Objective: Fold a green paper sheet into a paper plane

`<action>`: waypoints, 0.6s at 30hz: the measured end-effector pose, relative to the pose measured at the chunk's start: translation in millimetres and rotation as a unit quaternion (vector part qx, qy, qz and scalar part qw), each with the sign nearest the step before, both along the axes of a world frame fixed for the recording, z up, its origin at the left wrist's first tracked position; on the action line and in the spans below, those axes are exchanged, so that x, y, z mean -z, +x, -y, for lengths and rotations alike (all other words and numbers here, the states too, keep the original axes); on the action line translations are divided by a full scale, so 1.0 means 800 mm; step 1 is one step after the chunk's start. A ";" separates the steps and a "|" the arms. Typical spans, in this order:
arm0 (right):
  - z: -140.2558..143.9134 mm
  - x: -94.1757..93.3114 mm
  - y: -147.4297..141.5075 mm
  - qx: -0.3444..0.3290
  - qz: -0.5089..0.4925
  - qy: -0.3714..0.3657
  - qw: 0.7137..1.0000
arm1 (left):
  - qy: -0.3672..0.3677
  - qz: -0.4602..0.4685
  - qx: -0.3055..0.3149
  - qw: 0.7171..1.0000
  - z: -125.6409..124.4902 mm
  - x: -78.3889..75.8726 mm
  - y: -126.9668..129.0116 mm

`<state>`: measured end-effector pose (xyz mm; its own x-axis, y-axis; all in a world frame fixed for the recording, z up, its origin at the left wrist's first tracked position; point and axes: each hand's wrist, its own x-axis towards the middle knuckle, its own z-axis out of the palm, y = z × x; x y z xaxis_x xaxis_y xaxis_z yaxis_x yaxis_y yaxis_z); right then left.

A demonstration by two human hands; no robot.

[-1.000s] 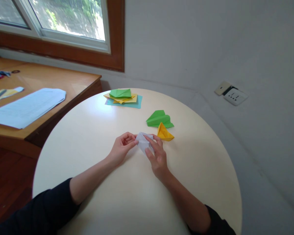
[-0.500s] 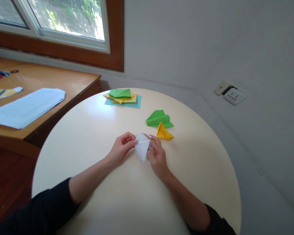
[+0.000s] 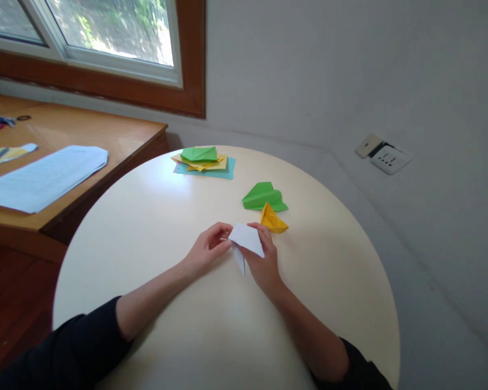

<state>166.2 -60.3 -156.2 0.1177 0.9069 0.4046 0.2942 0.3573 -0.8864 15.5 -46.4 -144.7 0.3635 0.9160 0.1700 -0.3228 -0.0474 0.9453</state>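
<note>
We pinch the white folded paper (image 3: 246,240) in left hand (image 3: 207,252) and right hand (image 3: 264,260), just above the surface (image 3: 179,206); the crease seems half-formed. Align edges first, press firmly.

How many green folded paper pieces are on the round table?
2: one green folded piece beside the yellow one, another atop the far paper stack. More may hide underneath.

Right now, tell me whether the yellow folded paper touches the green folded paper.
Cannot tell: in the head view the yellow folded paper overlaps the green folded paper's near edge.
</note>
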 end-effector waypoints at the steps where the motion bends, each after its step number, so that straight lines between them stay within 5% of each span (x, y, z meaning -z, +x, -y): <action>1: 0.000 0.000 -0.001 0.007 -0.007 -0.011 1.000 | 0.004 -0.011 0.003 1.000 0.001 -0.001 0.001; 18: 0.002 -0.001 -0.002 -0.021 0.028 -0.023 0.999 | -0.042 -0.052 -0.049 0.997 0.004 -0.014 0.002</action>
<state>164.7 -61.6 -155.8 0.0581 0.9285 0.3669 0.3300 0.3290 -0.8848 17.2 -49.6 -133.3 0.2827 0.9575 0.0581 -0.2206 0.0060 0.9753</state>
